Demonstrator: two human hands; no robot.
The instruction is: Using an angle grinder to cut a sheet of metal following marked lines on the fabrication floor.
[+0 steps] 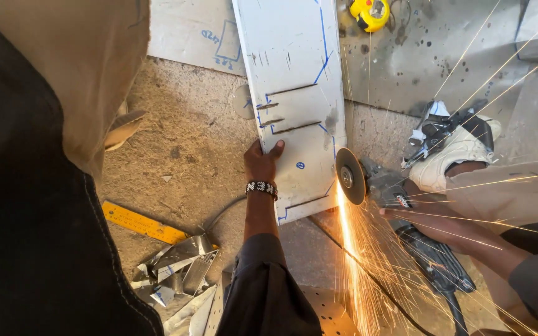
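The right hand (388,205) is mostly hidden behind the grinder (400,218) body and the spray of sparks (368,261), so its grip cannot be made out. The metal sheet (294,93) runs off the top edge. The yellow ruler (141,223) disappears under metal scraps (179,267). The tape measure (370,12) is cut off at the top. The grinder's cord leaves the bottom edge.

Long marked white metal sheet (294,93) on sandy concrete floor (188,143); left hand (263,163) on its left edge; spinning angle grinder (375,186) at right edge; yellow metal ruler (141,223) left, crumpled sheet-metal offcuts (179,267) beside.
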